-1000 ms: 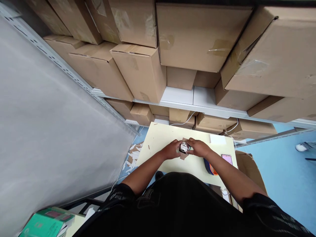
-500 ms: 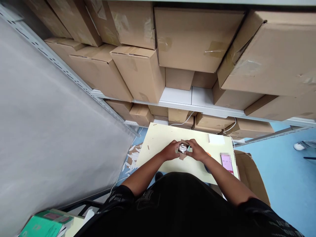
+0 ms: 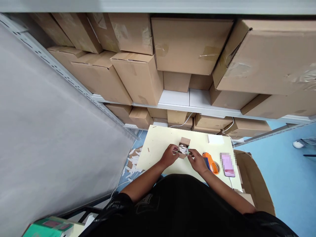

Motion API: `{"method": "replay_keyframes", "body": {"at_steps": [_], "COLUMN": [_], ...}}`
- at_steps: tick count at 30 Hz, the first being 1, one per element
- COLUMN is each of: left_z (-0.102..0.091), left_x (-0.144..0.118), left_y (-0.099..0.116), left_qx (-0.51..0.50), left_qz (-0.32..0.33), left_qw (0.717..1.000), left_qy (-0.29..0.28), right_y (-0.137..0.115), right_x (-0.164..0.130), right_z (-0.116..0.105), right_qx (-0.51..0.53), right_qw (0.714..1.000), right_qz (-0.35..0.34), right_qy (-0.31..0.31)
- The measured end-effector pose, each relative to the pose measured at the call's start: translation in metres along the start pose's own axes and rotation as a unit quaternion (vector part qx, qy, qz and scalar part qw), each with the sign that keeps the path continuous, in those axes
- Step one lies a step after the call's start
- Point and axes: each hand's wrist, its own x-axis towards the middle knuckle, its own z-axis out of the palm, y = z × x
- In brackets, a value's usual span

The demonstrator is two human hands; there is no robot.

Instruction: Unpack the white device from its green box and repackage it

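A small open cardboard box [image 3: 185,141] sits on the pale yellow table [image 3: 158,141], its far and near flaps folded outward. Inside it lies a round, shiny silver object [image 3: 183,149] whose exact kind I cannot make out. My left hand [image 3: 170,155] has its fingers closed at the box's left side, by the side flap. At the right side, my right hand [image 3: 197,160] pinches the box's edge, where a bit of green shows. An orange and blue tape dispenser [image 3: 208,159] with a tape roll lies just right of my right hand.
A phone [image 3: 228,164] lies at the table's right, with a white box [image 3: 215,139] behind. Shelves [image 3: 172,105] stacked with cardboard boxes rise beyond the table. Paper scraps [image 3: 133,161] litter the floor at left; a large open carton [image 3: 254,177] stands at right.
My hands have moved slightly apart and down to the box's sides, so its far flap now stands in view. The tape dispenser has come into fuller view beside my right arm.
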Motion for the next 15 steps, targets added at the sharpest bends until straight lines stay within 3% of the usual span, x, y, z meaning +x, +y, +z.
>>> {"method": "replay_keyframes", "body": {"at_steps": [3,7,10,15], "left_z": [-0.009,-0.02,-0.019,-0.008], "left_x": [-0.004,0.001,0.012,0.037], "left_y": [0.001,0.003,0.006,0.013], "left_qx": [0.066,0.159,0.184,0.121], "left_qz": [0.102,0.191,0.153,0.006], "left_qw": [0.991,0.962,0.965,0.991], "left_qy": [-0.063,-0.112,-0.103,-0.055], "right_y": [0.001,0.001,-0.001,-0.008], "right_x": [-0.005,-0.008,-0.008,-0.003], "right_z": [0.001,0.004,0.009,0.012], "right_qx": [-0.048,-0.069,-0.072,-0.076], "right_qw": [0.998,0.996,0.997,0.996], "right_qz": [-0.048,-0.048,-0.021,0.045], "right_qy": [-0.008,-0.011,-0.002,0.009]}}
